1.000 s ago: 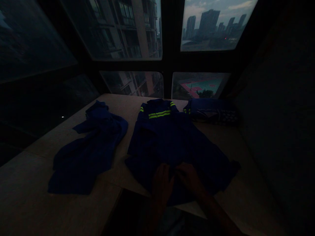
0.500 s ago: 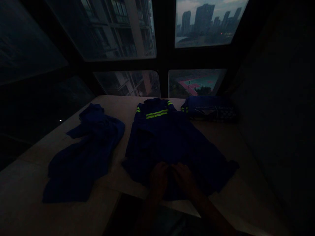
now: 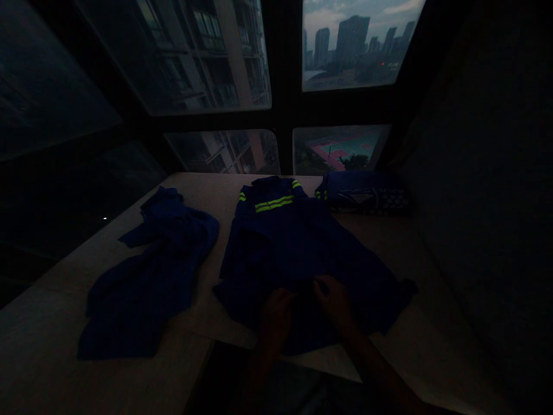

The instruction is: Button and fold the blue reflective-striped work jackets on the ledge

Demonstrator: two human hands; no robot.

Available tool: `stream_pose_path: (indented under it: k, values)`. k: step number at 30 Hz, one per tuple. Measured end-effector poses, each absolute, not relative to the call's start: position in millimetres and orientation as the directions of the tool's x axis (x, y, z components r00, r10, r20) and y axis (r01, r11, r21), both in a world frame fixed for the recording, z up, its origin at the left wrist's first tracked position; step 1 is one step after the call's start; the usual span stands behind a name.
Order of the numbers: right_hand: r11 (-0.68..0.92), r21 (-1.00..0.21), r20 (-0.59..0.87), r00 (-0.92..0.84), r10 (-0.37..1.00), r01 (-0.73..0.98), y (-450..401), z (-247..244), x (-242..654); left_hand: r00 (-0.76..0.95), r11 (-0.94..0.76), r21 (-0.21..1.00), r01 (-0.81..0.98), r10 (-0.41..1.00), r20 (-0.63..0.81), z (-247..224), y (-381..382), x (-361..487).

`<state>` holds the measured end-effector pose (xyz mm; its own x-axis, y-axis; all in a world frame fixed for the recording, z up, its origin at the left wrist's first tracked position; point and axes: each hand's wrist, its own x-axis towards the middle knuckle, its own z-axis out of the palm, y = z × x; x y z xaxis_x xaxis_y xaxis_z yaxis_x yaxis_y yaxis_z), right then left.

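A dark blue jacket [image 3: 298,242] with yellow-green stripes lies spread on the pale surface, its collar toward the windows. Both hands are at its lower part. My left hand [image 3: 277,311] rests there with fingers bent on the cloth; darkness hides what its fingertips hold. Just to the right, my right hand [image 3: 332,294] has thumb and fingers pinched together on the jacket's fabric. A gap of dark cloth separates the two hands.
Another blue garment [image 3: 151,276] lies crumpled on the left of the pale surface [image 3: 194,187]. At the back right sits a blue folded bundle [image 3: 367,193] with light markings, near the dark wall [image 3: 466,202]. Framed windows stand behind.
My right hand has moved right and slightly away from me, widening the gap between the hands. My left hand has shifted slightly. The view has tilted a little.
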<state>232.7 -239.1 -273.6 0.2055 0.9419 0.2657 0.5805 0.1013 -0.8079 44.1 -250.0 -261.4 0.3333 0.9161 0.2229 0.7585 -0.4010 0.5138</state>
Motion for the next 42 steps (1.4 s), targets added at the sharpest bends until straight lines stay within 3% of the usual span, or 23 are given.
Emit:
stream_pose_path:
  k: [6,12,16,19,23,26,31,36,42]
  values:
    - [-0.026,-0.779,0.220,0.312,0.924,0.626,-230.0,-262.8,302.6,0.329,-0.393,0.444,0.805,0.919,0.217,-249.4,-252.4,-0.3]
    - [0.104,-0.474,0.270,0.032,0.962,0.874,-218.5,-234.9,311.5,0.404,-0.407,0.404,0.819,0.910,0.097,-212.5,-258.9,-11.6]
    - [0.271,-0.392,0.386,-0.110,0.916,0.879,-205.7,-207.3,264.5,0.302,-0.361,0.398,0.844,0.931,0.205,-193.9,-248.9,18.7]
    - [0.355,-0.404,0.316,-0.236,0.919,0.843,-194.0,-210.9,228.5,0.263,-0.336,0.381,0.861,0.937,0.232,-199.0,-226.4,45.8]
    - [0.280,-0.539,0.179,-0.217,0.960,0.794,-180.2,-244.2,210.0,0.234,-0.278,0.336,0.900,0.958,0.165,-228.9,-192.9,66.8]
    - [0.259,-0.661,0.219,-0.149,0.964,0.704,-176.7,-264.3,212.5,0.162,-0.239,0.438,0.867,0.965,0.207,-251.1,-178.8,67.7]
    - [0.315,-0.738,0.297,-0.131,0.946,0.597,-178.4,-270.5,216.4,0.121,-0.275,0.545,0.792,0.946,0.302,-267.5,-175.4,59.2]
    - [0.335,-0.744,0.318,-0.134,0.939,0.578,-179.1,-272.0,215.2,0.181,-0.329,0.559,0.761,0.935,0.305,-278.9,-172.8,52.7]
    - [0.370,-0.656,0.312,-0.210,0.927,0.658,-178.5,-274.2,212.1,0.216,-0.357,0.570,0.740,0.929,0.302,-282.7,-170.1,49.1]
